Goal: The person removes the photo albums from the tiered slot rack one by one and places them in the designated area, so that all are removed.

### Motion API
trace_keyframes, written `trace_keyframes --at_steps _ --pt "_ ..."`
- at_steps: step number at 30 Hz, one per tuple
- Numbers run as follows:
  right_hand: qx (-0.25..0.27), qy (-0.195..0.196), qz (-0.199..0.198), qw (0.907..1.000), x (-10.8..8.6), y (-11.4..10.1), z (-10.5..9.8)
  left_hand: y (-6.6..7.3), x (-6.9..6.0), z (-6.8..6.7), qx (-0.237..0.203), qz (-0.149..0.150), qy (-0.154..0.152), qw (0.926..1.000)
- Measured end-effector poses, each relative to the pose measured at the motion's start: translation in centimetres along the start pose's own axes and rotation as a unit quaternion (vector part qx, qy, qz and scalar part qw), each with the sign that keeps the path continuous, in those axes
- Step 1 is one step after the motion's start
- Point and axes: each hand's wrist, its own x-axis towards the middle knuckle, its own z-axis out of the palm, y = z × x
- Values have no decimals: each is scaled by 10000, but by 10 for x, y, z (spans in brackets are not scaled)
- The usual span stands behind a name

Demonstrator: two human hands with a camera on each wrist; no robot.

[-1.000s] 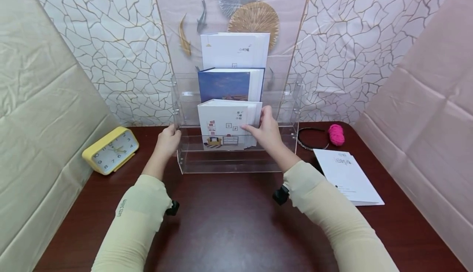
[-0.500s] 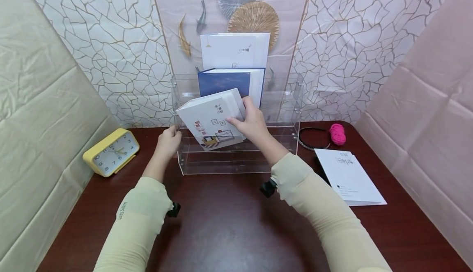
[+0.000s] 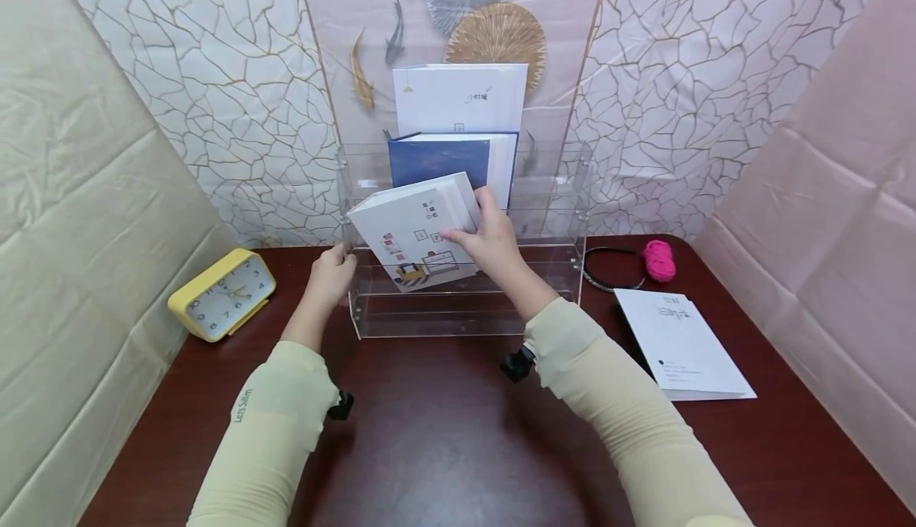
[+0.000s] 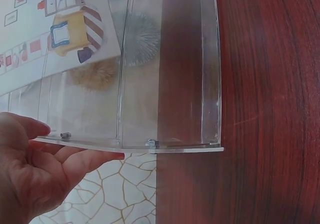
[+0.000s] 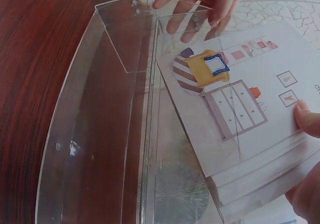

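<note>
A white book [image 3: 415,233] with a drawn armchair and dresser on its cover is gripped at its right edge by my right hand [image 3: 494,237], thumb on the cover. The book leans to the left, its lower corner behind the front panel of a clear acrylic rack [image 3: 458,324]. In the right wrist view the thumb [image 5: 307,119] presses on the book's cover. At the rack's left side, my left hand [image 3: 331,277] pinches the clear side panel [image 4: 135,148] between thumb and fingers. Behind stand a blue-covered book [image 3: 436,160] and a taller white book [image 3: 458,98], both upright in the rack.
On the left of the dark wooden table [image 3: 429,432] stands a yellow alarm clock [image 3: 223,294]. To the right lie a white booklet [image 3: 683,344], a dark headband [image 3: 608,282] and a pink ball of yarn [image 3: 659,261]. Patterned cloth walls surround the table.
The right hand has lifted the front white book a little, shifted it left and tilted it from upright. Over the last half second it barely moves. The left hand stays on the rack.
</note>
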Motion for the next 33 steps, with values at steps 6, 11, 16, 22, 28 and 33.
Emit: trace_keyframes --at_steps 6,11,16,22,28,33 --pt "186 289 -77 9994 4 -3 -18 1 0 7 -47 67 38 10000" --pt "961 542 91 9939 11 -7 -39 4 -1 7 -131 45 -22 9999" --pt "1485 700 252 9861 13 -10 -57 3 -2 5 -261 -40 -164 9995" --pt "2117 900 459 9721 -4 -28 -89 0 -5 -1 -77 58 -56 9999" --pt "3826 2292 619 8929 -70 -37 -160 0 -6 -5 -326 -48 -217 9992" --pt "5126 3080 1816 7807 -164 -22 -213 1 -8 -8 -556 -243 -402 9973"
